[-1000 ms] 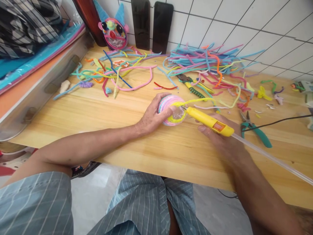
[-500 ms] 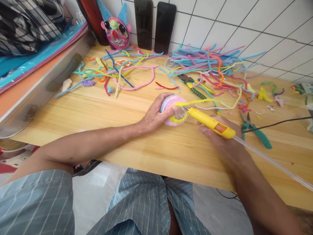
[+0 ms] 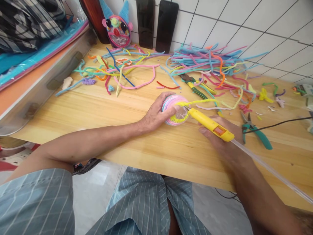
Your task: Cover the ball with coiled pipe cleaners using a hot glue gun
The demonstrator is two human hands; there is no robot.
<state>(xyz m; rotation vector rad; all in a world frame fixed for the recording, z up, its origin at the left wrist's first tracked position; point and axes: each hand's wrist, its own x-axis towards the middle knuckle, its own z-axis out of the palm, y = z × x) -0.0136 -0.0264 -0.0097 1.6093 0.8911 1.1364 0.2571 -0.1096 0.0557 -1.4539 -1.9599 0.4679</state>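
My left hand [image 3: 157,112] is wrapped round a round piece [image 3: 173,100] wound in pink, blue and yellow fuzzy stems, its thumb pressing on the yellow winding. A loose yellow stem [image 3: 207,100] runs from the piece to the right. My right hand [image 3: 216,130] grips a yellow glue gun [image 3: 207,123] from below, and a clear glue stick [image 3: 266,165] sticks out of its back end. The gun's metal tip is at the yellow winding, close to my left thumb.
Green-handled pliers [image 3: 258,132] lie to the right, with a black cable across them. Behind are other pliers [image 3: 193,85], a stem pile [image 3: 200,60], two phones [image 3: 167,26] and an eared figure [image 3: 118,31]. A clear box [image 3: 51,85] borders the left.
The view has shifted slightly. Both hands keep nearly the same pose, and the glue gun's tip remains at the yellow winding.
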